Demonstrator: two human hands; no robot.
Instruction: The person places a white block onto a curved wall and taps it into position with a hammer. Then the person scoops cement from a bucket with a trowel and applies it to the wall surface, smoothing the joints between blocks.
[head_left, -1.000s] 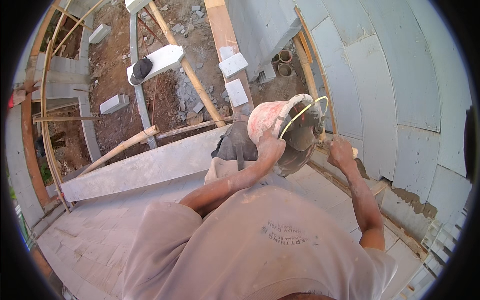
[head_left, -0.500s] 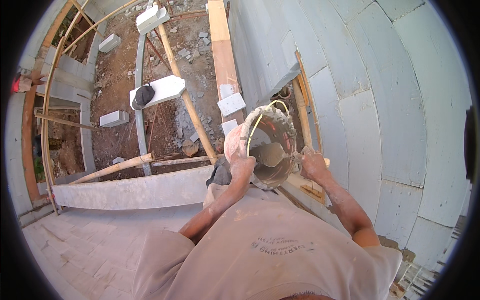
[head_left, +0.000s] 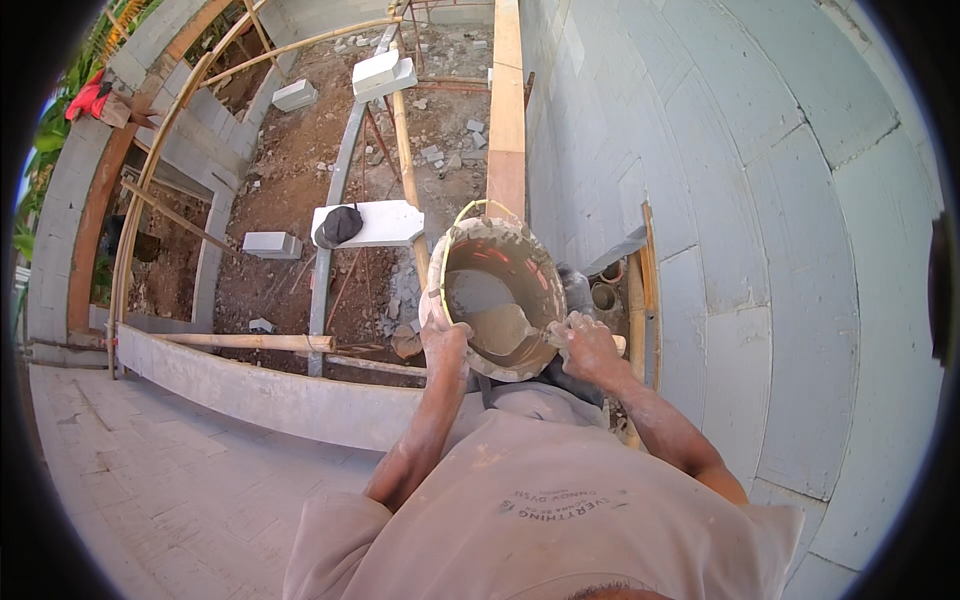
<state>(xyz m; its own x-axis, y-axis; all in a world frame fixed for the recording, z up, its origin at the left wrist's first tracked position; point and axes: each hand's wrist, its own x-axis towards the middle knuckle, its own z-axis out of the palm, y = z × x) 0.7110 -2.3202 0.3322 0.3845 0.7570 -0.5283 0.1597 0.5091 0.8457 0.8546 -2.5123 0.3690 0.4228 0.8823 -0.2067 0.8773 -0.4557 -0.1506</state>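
A mortar-caked bucket (head_left: 538, 268) with a thin yellow handle (head_left: 468, 210) is in front of my body, its mouth tilted up toward me. My left hand (head_left: 446, 348) is closed on the near left part of its rim. In my right hand (head_left: 592, 350), fingers wrapped round the handle, is a trowel (head_left: 498, 330); the pale end of its handle sticks out to the right of the fist. The grey-coated blade lies inside the bucket, by the wet grey mortar (head_left: 478, 290). How deep the mortar is I cannot tell.
A pale block wall (head_left: 720, 260) rises close on the right. Ahead runs a wooden plank (head_left: 507, 120). Left of it, bamboo poles (head_left: 408, 150) and a white block (head_left: 385, 222) bearing a dark cap (head_left: 338, 227) stand over rubble ground. A person in red (head_left: 92, 98) is far left.
The view has turned, so the surroundings sit further right. The bucket has swung left relative to my body, its mouth facing me more. Both hands keep their grips, the trowel blade still inside.
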